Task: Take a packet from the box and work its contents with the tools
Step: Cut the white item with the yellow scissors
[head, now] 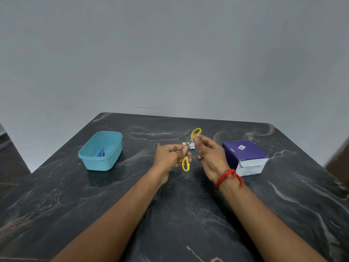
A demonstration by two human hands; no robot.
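Left hand (pixel 170 156), right hand (pixel 211 156) close together, each pinching a yellow-handled tool (pixel 186 163)

**Soft, even light in a slightly unsharp wide-angle picture**

The light is diffuse and moderate, and it makes no hard shadows. The grey wall (pixel 170 53) shows a smooth gradient, a little darker toward the top. The dark table (pixel 179 214) has only a weak sheen, and a faint soft shadow lies at the near side of the blue tub (pixel 102 163). The left hand (pixel 168 156), the right hand (pixel 211 157) and the yellow scissors (pixel 186 164) look slightly smeared. The print on the box (pixel 245 150) is unreadable. The table edges splay outward, and the right border is blurred.
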